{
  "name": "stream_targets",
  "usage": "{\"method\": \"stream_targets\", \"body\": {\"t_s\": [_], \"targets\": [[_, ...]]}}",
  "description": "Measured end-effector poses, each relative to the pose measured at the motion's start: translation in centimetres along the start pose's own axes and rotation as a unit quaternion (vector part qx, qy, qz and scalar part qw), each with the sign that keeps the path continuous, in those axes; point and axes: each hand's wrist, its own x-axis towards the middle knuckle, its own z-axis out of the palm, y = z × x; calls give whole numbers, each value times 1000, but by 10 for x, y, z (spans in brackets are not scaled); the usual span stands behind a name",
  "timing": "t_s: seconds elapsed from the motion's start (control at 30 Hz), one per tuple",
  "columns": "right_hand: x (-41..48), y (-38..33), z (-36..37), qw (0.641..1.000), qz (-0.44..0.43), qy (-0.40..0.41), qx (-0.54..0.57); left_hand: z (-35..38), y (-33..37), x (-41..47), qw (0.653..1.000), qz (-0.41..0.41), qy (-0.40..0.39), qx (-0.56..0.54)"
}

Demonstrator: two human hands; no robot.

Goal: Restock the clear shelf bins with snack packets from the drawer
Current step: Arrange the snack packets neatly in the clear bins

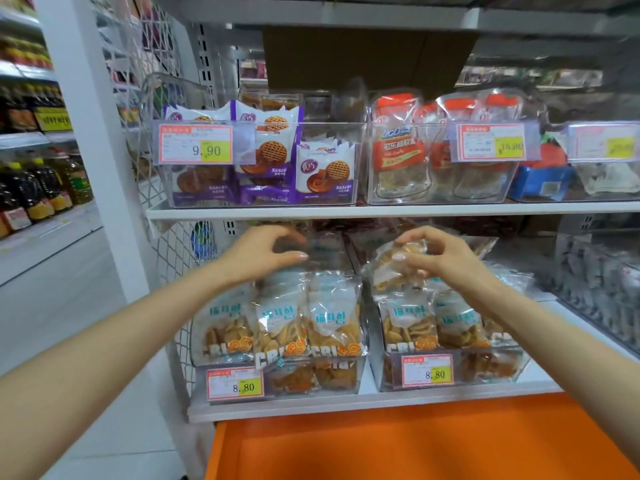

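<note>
The right hand, centre right of the frame, pinches a clear plastic packet of golden swirl crisps between thumb and curled fingers, holding it just above the back of the lower right clear plastic bin; that bin is packed with upright packets of the same kind and carries a red-and-yellow price label reading 8.80. The left hand, centre left, hovers over the back of the lower left clear plastic bin, fingers and thumb curved and apart; whether they touch the blurred clear packet just ahead of them cannot be told. This bin is also full of the swirl-crisp packets. Both bins stand side by side on a white shelf board; below it, along the bottom of the frame, lies the orange drawer. On the shelf above, upper centre, clear bins hold purple-and-white biscuit packets and red-and-orange snack packets; dark and yellow bottles line the shelves at far left.
</note>
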Motion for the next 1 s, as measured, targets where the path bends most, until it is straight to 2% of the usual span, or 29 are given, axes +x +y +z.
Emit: {"method": "stream_targets", "body": {"t_s": [0.07,0.17,0.27,0.4,0.43,0.5,0.57,0.63,0.83,0.93,1.0], "targets": [[-3,-1,-8,1000,0,23,6,-15,-16,-5,995,-31,-18,89],[-5,0,-11,999,12,43,0,-22,-22,-6,975,-44,-121,182],[-10,2,-10,994,55,60,67,-17,-22,-1,957,-49,-214,187],[-23,3,-13,994,23,67,82,-21,-23,-2,970,-51,-231,55],[-27,2,-13,994,13,69,86,-23,-21,-4,961,-46,-262,71],[-33,3,-13,994,-6,77,82,-18,-15,-11,927,-26,-324,189],[-37,3,-10,994,-21,83,72,-5,-6,-20,894,9,-320,315],[-37,5,-6,993,-36,93,61,7,-1,-27,887,36,-285,361],[-40,2,4,992,-62,81,76,20,4,-26,897,78,-194,390],[-43,-1,8,994,-56,59,75,30,6,-30,891,80,-205,398],[-47,-2,8,996,-54,5,75,32,5,-33,891,69,-215,395]]}}
